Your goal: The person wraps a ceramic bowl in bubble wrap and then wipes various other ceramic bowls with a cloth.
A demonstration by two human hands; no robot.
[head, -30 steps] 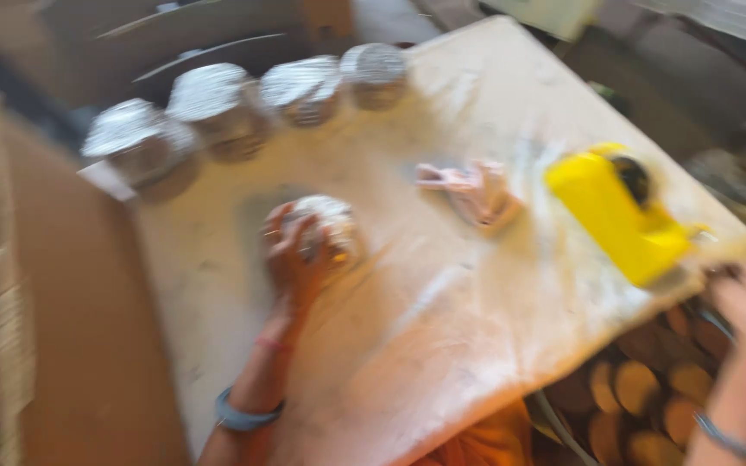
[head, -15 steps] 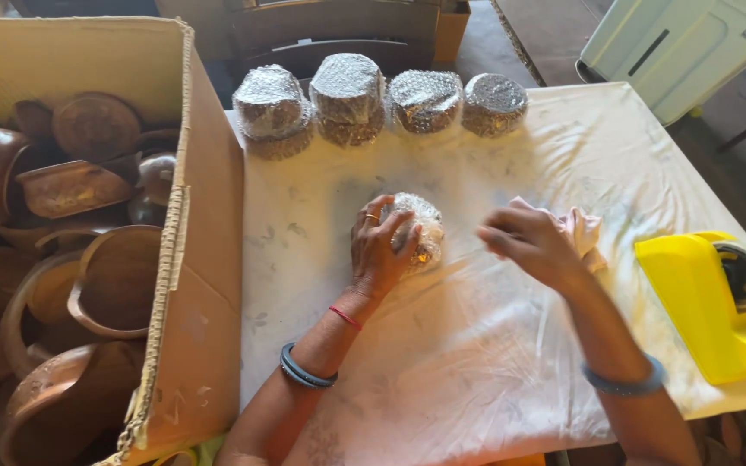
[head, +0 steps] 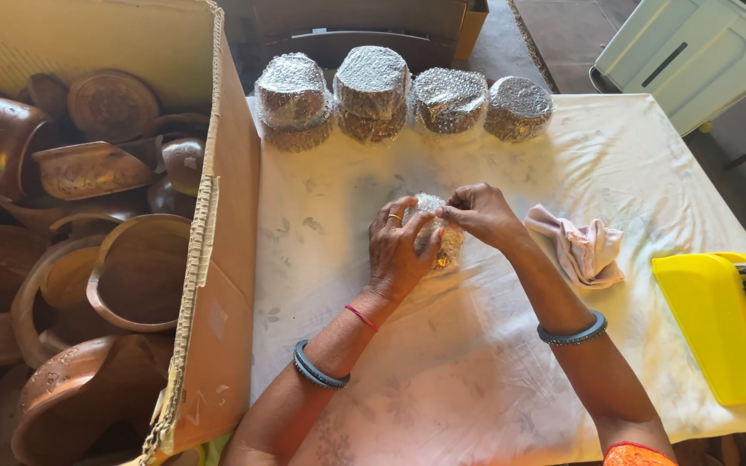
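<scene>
**Both hands on a wrapped bundle, mid-table**

My left hand (head: 397,250) lies curled over the bundle (head: 439,231), palm on its near left side, fingers bent around it. My right hand (head: 479,213) comes in from the other side, thumb and fingertips pinched on the wrap at the bundle's top edge. The two hands touch or nearly touch over it.

The bundle sits on the cloth (head: 477,362) near the table's middle, small and rounded, covered in clear bubbly film. What is inside I cannot make out; something brownish may show through, but my hands hide most of it.

Along the far edge of the cloth stand four wrapped pots (head: 403,95) in a row, side by side and touching, in the same silvery film.

Just right of my right wrist lies a crumpled pale pink rag (head: 582,248). Further right, at the table's edge, sits a yellow tape dispenser (head: 718,324).

On my left, hard against the table, stands an open cardboard box (head: 218,285) piled with brown clay pots (head: 88,259) and lids, unwrapped, lying at all angles.
</scene>
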